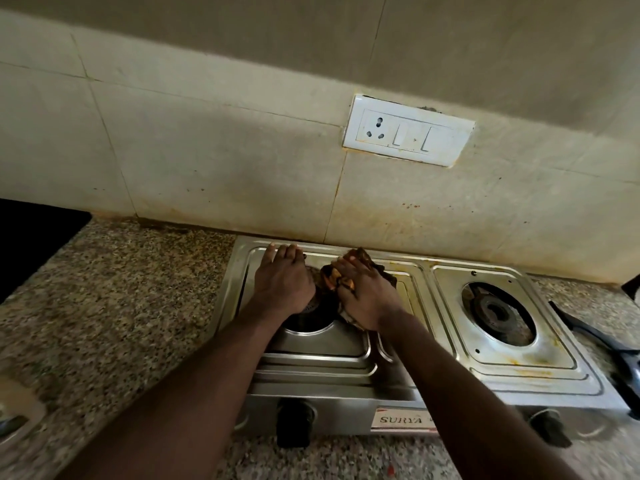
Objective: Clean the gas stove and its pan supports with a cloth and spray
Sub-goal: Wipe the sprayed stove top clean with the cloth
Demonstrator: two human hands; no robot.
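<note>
Left hand [282,282] flat, fingers spread, palm down on stove [363,362] by the left burner [311,318]. Right hand [367,297] pressing crumpled cloth [360,259] beneath its palm, beside that burner.

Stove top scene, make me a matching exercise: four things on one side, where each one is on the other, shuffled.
Things:
1. cloth
2. left hand
3. switch plate
4. right burner

Places:
A. on the tiled wall above the stove
B. uncovered, in the stove's right half
C. flat on the stove's left half, empty
D. under the right hand

Pairs: 1-D, 2-C, 3-A, 4-B
</note>
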